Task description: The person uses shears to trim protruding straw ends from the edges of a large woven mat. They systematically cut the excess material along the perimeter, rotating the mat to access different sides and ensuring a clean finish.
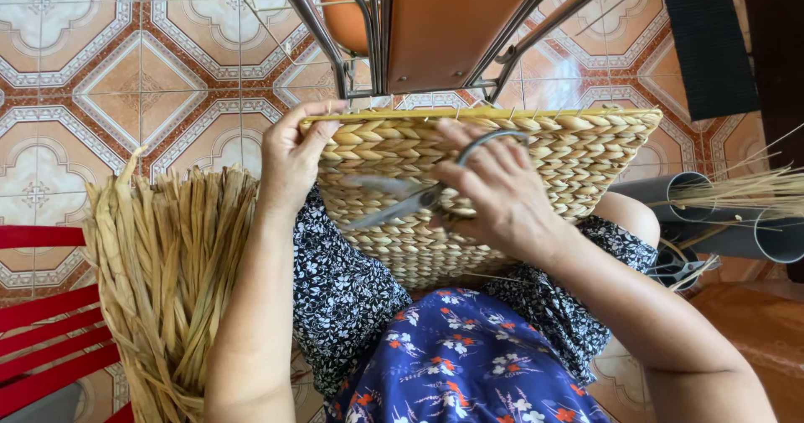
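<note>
Tan braided basket (536,151) upright on lap; grey scissors (410,201) flat against it.

The basket (502,151) sits on the person's lap. The left hand (289,159) holds its left edge. The right hand (494,193) with scissors (402,205) lies on its front. A straw bundle (167,272) stands left, pipes (729,218) lie right, and a chair (435,29) stands behind.

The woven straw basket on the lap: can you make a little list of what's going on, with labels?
Basket: tan braided straw basket, resting on the lap, rim up
Left hand: left hand grips the basket's top left corner
Right hand: right hand holds grey metal scissors against the basket's side
Scissor blades: point left, slightly parted
Beside: bundle of dry straw strips leaning on a red slatted bench
Floor: patterned orange and white tiles
</note>
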